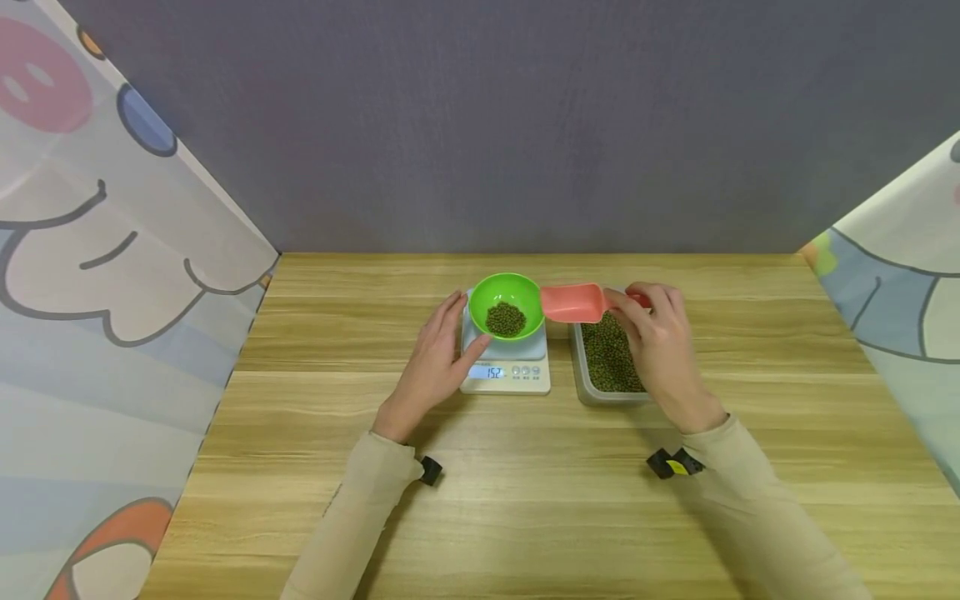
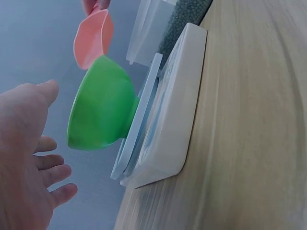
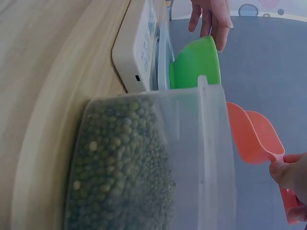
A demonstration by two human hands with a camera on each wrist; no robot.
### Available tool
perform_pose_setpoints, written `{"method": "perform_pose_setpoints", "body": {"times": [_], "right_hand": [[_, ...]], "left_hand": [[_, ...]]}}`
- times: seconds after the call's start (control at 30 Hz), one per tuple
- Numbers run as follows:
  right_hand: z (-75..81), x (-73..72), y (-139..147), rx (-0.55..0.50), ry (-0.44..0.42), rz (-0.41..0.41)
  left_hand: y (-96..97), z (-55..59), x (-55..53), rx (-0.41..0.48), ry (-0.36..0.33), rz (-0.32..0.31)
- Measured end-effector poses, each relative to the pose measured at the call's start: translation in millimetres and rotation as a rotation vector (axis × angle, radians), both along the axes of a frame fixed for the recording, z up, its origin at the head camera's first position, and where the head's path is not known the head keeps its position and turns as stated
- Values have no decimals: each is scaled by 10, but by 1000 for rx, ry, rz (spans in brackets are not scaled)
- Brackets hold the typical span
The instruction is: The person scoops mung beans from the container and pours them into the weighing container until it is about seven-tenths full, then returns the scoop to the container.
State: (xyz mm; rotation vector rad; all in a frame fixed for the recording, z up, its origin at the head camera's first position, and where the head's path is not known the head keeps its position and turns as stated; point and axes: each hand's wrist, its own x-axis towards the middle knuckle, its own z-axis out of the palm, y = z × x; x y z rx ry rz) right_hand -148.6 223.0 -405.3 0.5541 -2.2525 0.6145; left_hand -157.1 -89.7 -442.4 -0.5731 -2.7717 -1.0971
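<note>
A green bowl [image 1: 507, 287] stands on a white kitchen scale [image 1: 472, 385], with a small heap of mung beans [image 1: 506, 320] inside it. The scale's lit display [image 1: 489, 373] appears to read 152. My left hand [image 1: 431, 358] is beside the bowl, fingers extended; a gap between palm and bowl shows in the left wrist view. By its handle, my right hand [image 1: 660, 350] grips a coral scoop [image 1: 573, 303], its lip near the bowl's right rim. No beans are visible in the scoop. Beneath the right hand sits a clear plastic container [image 3: 218, 158] of mung beans [image 1: 609, 354].
The wooden table [image 1: 517, 500] ends at a grey wall panel [image 1: 525, 125] behind the scale. Cartoon-printed sheets [image 1: 112, 267] flank it on both sides. The container stands just right of the scale, its walls rising above the beans.
</note>
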Motion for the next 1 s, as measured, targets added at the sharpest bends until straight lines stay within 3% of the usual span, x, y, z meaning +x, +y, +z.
{"method": "perform_pose_setpoints", "body": {"times": [0.47,1.0], "right_hand": [[-100,107,279,-24,-34,-41],[-154,211,473,1,-64,-74]], "left_hand": [[-68,-48,15,5,24,0],[-132,-70,50,-10,3,6]]}}
